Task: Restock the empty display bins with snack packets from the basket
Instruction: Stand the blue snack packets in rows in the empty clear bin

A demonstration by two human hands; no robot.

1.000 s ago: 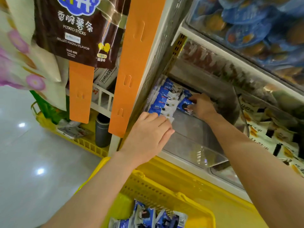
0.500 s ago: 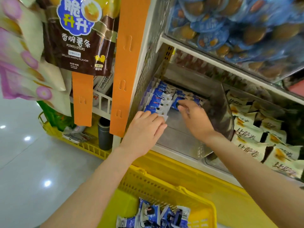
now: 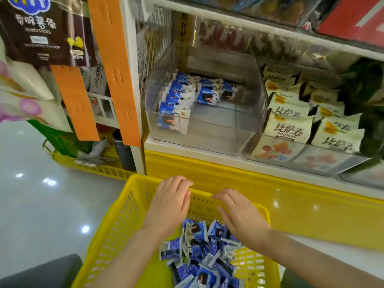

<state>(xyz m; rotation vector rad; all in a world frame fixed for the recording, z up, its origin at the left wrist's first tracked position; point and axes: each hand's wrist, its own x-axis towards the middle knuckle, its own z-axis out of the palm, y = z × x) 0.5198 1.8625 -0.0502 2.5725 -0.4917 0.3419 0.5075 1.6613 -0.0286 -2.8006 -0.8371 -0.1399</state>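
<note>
Rather blurred packets [image 3: 173, 119] in bin [image 3: 209, 140]

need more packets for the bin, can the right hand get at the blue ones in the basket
Probably yes: the right hand hovers open over the blue packets in the yellow basket; nothing covers them.

The palms of the left hand [image 3: 168, 206] and right hand [image 3: 239, 217] face down, away from the camera, and the right hand covers some of the blue snack packets [image 3: 199, 252] beneath its fingers. Nearer the person than the fingers, the yellow basket [image 3: 124, 215] and its heap run off the bottom edge. Well beyond the fingertips, the print on the shelved packets [image 3: 176, 100] in the clear bin [image 3: 207, 138] is too blurred to read, and the top-shelf goods [image 3: 270, 7] are cut off by the upper edge.
</note>
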